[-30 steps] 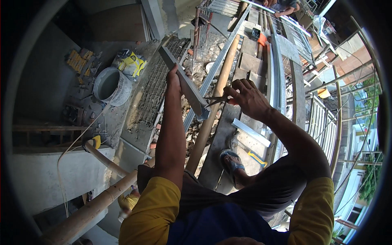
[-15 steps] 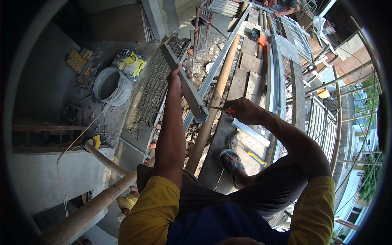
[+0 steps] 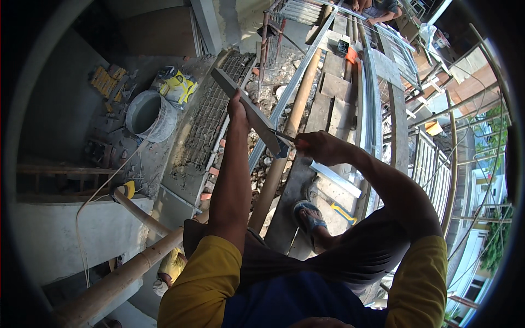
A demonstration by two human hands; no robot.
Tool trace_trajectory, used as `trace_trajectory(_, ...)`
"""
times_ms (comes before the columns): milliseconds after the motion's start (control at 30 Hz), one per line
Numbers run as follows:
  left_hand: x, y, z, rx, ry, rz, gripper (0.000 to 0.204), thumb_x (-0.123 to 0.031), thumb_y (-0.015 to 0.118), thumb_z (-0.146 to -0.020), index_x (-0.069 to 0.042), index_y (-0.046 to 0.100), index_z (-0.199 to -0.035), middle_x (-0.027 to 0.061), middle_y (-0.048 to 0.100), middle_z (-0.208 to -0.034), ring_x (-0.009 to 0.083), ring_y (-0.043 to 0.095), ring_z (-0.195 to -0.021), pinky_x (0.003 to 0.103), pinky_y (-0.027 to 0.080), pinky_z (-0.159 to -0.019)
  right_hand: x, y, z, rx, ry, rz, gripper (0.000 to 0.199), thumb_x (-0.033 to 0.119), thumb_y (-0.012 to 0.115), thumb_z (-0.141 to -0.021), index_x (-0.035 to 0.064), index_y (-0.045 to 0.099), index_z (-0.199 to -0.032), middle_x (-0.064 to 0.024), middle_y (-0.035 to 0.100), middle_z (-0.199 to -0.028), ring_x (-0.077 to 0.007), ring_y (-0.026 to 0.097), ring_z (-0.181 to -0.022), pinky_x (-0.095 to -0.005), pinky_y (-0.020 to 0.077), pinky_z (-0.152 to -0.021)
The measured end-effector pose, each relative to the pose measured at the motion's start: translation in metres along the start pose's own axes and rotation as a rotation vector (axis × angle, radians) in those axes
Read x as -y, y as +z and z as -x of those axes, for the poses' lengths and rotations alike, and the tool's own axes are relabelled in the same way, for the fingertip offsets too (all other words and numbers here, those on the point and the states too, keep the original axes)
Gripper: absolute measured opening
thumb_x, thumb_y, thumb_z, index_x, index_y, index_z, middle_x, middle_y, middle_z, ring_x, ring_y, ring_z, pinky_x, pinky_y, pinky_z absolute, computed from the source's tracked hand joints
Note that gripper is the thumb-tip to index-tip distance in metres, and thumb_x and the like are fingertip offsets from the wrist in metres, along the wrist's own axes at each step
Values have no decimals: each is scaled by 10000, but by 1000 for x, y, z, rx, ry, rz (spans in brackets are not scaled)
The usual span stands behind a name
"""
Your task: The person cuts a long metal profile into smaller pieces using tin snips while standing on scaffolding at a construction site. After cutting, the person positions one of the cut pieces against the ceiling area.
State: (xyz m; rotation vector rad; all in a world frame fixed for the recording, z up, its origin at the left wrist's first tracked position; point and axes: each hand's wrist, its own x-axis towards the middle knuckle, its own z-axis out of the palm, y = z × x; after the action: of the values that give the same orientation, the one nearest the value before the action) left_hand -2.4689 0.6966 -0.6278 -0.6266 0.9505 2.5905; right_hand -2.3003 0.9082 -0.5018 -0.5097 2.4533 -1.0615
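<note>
Head view: grey metal channel [image 3: 256, 121] lies within left fingers [image 3: 237, 97].

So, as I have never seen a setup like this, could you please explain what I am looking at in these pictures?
Of course. There is no machine here, just a person's two bare hands. The view comes from a wide fisheye camera worn on the person's head, looking down; that is why straight edges bend near the rim.

The left hand grips a long grey metal piece. The right hand holds an orange-handled tool, its metal end at the piece's nearer end.

Below are boards, with a short silvery strip and a yellow-handled tool near the person's sandalled foot. A bamboo pole runs alongside, and a bucket stands to the left.
</note>
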Motion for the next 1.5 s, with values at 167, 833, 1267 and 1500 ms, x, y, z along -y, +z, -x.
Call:
trace_trajectory(167, -19, 23, 21, 157, 224, -156, 334, -347, 602, -912, -104, 455, -1088, 77, 554, -770, 220, 566, -554, 367, 506, -533, -8, -13, 5, 435, 230, -439, 354, 383, 579, -949, 37, 523, -904, -42, 568, -706, -127, 606, -597, -281, 510, -532)
trace_trajectory(833, -21, 20, 11, -6, 135, -273, 236, -240, 589, -896, -76, 434, -964, 96, 527, -732, 252, 570, -581, 404, 531, -548, 23, -24, 11, -378, -312, 1000, 248, 198, 509, -896, 123, 550, -1129, -107, 542, -1116, -267, 506, -1124, -449, 333, -1075)
trace_trajectory(1267, -6, 5, -9, -48, 231, -734, 454, -142, 635, -825, -36, 443, -1222, 152, 565, -1029, 308, 607, -872, 444, 481, -776, 20, -9, 8, -279, -290, 602, 165, 177, 573, -884, 81, 607, -1014, -131, 612, -881, -293, 618, -846, -408, 476, -771)
trace_trajectory(1500, 28, 33, 17, -69, 586, -817, 434, -98, 678, -789, -13, 485, -1168, 117, 603, -930, 230, 608, -824, 375, 495, -711, -17, 0, 14, 166, 24, 175, 211, 30, 579, -792, 70, 612, -996, -144, 658, -869, -324, 647, -805, -432, 494, -686)
